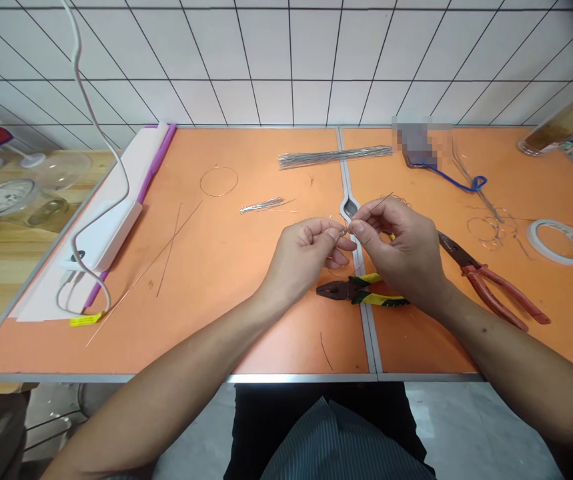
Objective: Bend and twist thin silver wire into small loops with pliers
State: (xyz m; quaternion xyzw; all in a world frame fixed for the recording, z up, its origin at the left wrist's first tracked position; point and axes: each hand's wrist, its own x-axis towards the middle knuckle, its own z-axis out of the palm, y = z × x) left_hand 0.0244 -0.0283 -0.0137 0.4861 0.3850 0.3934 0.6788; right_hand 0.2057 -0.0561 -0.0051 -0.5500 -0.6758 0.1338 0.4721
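Over the middle of the orange table (pixel 286 333), my left hand (pixel 311 250) and my right hand (pixel 399 243) meet fingertip to fingertip. Both pinch a thin wire (pixel 343 231), whose end sticks up beyond my right fingers. Yellow-and-black pliers (pixel 346 289) lie just below the hands, their handles partly under my right hand. Red-handled pliers (pixel 486 277) rest to the right of it, near the right forearm. Behind the hands are a short bundle of wires (pixel 261 205) and a longer bundle (pixel 333 157).
A white power strip (pixel 109 233) with a cable lies on white sheets at the left. A wire ring (pixel 219 181) and loose wires lie left of centre. At the right are a tape roll (pixel 559 241), tangled wire, a blurred dark object and a glass jar (pixel 561 127).
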